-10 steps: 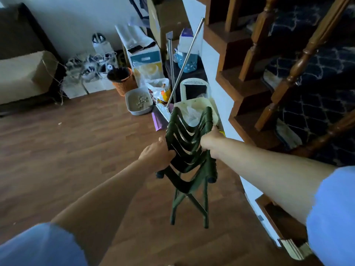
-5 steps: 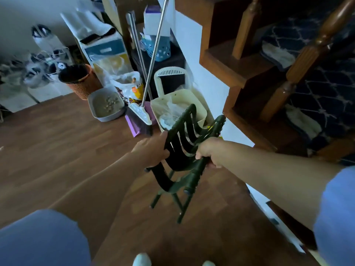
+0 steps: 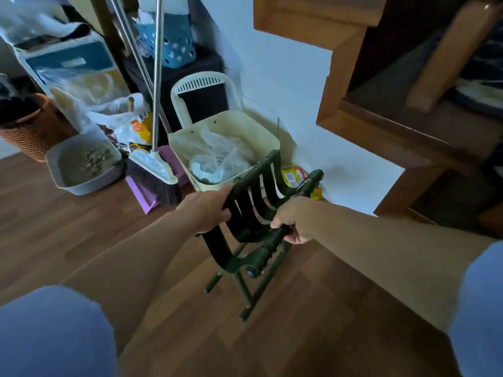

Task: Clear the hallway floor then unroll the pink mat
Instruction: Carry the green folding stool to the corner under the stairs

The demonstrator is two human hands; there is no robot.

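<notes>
Holding a dark green folding stool (image 3: 253,213) up off the wood floor (image 3: 68,229) with both hands, folded flat and tilted, legs pointing down. Left hand (image 3: 206,210) is wrapped around the left side rail, fingers curled over it; right hand (image 3: 292,223) is closed tight on the right rail lower down. So both are clamped on the stool, not spread.

Just past the stool sits a cream bin (image 3: 226,148) with a crumpled plastic bag inside, right up against the white wall (image 3: 285,85) under the wooden stairs (image 3: 381,126). A broom (image 3: 155,170) leans beside the bin, bristles resting on a purple dustpan (image 3: 141,194). Left of that sits a grey litter tray (image 3: 81,164), then a woven basket (image 3: 32,131). A yellow snack packet (image 3: 294,176) lies on the floor behind the stool. Can't see any pink mat anywhere in view.
</notes>
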